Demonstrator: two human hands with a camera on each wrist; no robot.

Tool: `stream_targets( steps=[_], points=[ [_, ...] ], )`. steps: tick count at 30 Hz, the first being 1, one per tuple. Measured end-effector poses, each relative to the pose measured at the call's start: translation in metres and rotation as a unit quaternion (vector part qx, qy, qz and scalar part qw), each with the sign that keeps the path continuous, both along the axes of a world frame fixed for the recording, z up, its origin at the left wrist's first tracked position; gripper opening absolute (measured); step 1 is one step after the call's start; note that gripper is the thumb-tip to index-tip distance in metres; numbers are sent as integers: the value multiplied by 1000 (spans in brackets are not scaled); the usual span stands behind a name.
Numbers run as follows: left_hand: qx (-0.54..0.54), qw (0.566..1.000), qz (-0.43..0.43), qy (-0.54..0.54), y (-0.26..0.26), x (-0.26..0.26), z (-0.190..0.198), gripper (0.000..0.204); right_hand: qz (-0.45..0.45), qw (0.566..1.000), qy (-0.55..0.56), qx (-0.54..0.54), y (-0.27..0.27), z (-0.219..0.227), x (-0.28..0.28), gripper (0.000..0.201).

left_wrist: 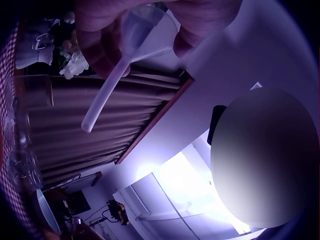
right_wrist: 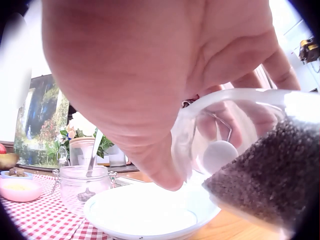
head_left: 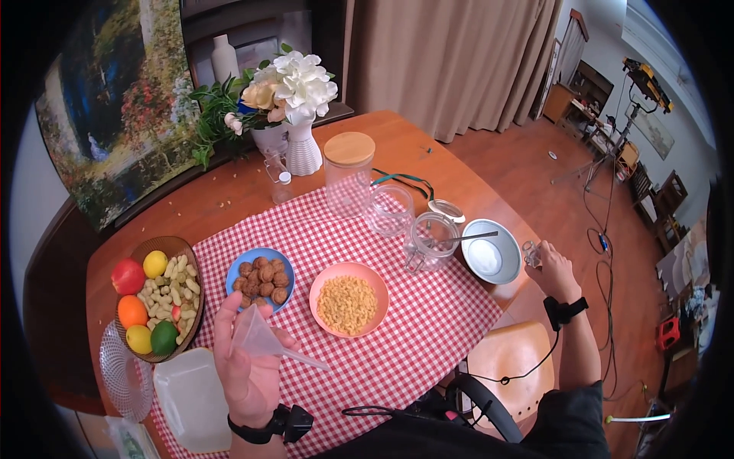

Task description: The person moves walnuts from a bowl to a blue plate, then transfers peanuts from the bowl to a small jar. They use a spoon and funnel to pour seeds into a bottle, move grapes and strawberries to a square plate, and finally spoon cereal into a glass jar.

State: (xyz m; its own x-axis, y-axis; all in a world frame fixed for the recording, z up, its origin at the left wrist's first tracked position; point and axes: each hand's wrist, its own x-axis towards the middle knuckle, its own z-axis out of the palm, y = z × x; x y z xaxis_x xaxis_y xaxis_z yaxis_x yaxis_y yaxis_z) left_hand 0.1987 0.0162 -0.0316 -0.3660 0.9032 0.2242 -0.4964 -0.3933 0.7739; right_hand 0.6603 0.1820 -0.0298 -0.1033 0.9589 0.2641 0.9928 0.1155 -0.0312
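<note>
A clear plastic funnel sits at the lower left of the head view, held up above the red-checked cloth by the left hand, whose fingers and thumb pinch its cone; the spout points to the lower right. In the left wrist view the funnel shows at the top of the frame, spout slanting down-left. At the right of the head view, the right hand grips a small glass jar, tilted, just beside the grey bowl at the table's edge. The right wrist view shows the fingers curled round that jar, with dark grains inside it.
</note>
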Motion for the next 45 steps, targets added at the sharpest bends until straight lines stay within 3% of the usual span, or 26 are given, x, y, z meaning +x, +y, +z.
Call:
stream_targets(
  steps=[11,19,45],
  points=[
    [10,1000,-7,-12,0,-5,-6,77,59,993,-100,30,20,-15,2,22],
    [16,1000,-7,-18,-1,-8,-5,79,12,990,-139,-10,31,-24,2,19],
    [19,1000,7,1,-2,-7,-1,78,27,971,-237,-34,47,-40,-4,24]
  ],
)
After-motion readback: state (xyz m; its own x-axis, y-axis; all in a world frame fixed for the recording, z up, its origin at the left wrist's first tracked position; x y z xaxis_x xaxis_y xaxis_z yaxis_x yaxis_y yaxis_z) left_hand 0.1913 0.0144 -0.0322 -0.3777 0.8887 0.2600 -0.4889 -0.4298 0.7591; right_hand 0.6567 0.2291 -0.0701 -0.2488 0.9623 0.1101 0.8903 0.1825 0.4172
